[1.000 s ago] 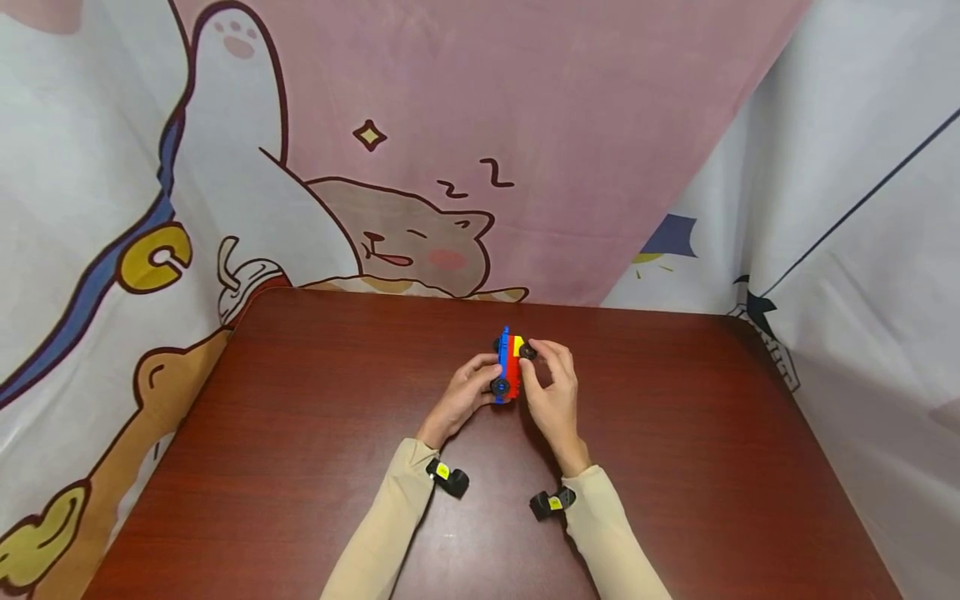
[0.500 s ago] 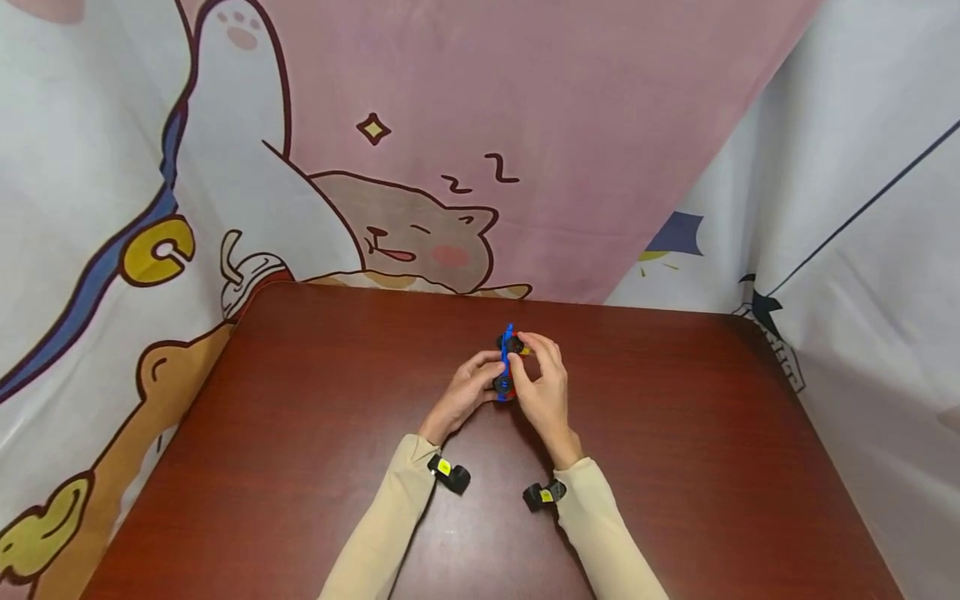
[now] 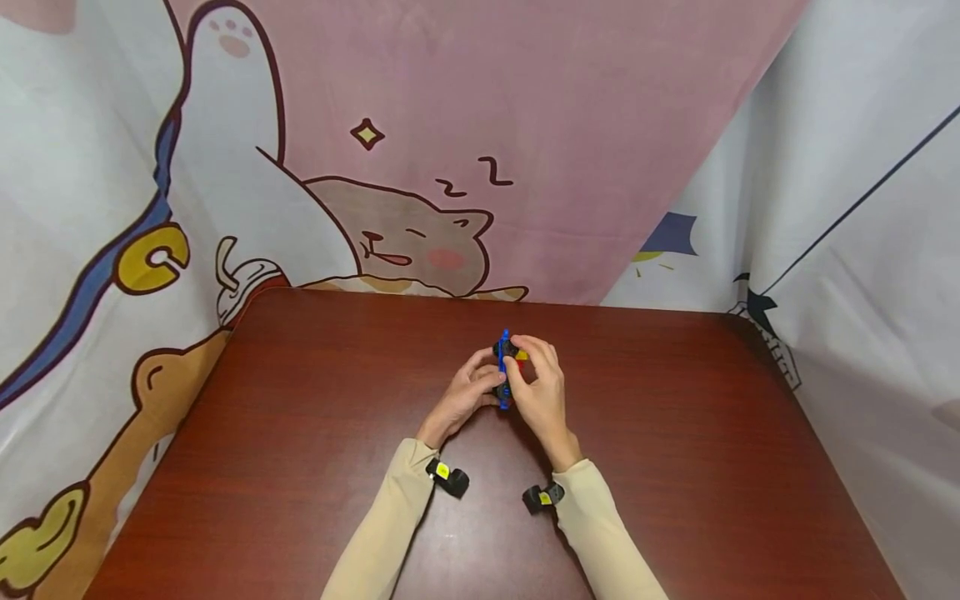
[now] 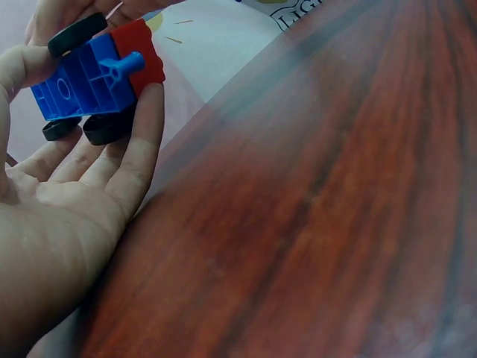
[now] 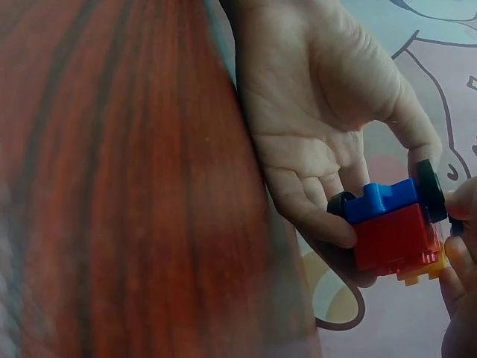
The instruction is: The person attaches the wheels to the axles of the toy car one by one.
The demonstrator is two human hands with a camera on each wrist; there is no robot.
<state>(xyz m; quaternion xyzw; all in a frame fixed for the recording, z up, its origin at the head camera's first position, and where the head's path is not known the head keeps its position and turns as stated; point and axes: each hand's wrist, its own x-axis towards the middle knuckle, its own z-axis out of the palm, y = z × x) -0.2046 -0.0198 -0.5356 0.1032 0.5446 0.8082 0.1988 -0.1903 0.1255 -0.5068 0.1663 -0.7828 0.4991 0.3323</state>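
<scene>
A small toy car [image 3: 503, 367] made of building bricks is held up between both hands, turned on end. It has a blue chassis [image 4: 78, 82], black wheels [image 4: 78, 33], a red brick [image 5: 395, 242] and a yellow brick [image 5: 425, 272]. My left hand [image 3: 467, 392] grips the near part, thumb on one side and fingers round the other. From the right, my right hand [image 3: 542, 392] pinches a black wheel at the car's far end between thumb and index finger. Whether that wheel is seated on its axle, I cannot tell. Fingers cover some of the car.
A dark reddish-brown wooden table [image 3: 315, 417] lies under the hands. Behind it hangs a pink and white cloth [image 3: 570, 125] with cartoon animals. A wrist camera is strapped near each beige sleeve [image 3: 390, 500].
My right hand has moved left, bringing the pinched wheel against the blue chassis. The car has turned, so less of its red and yellow side shows. The left hand keeps its hold.
</scene>
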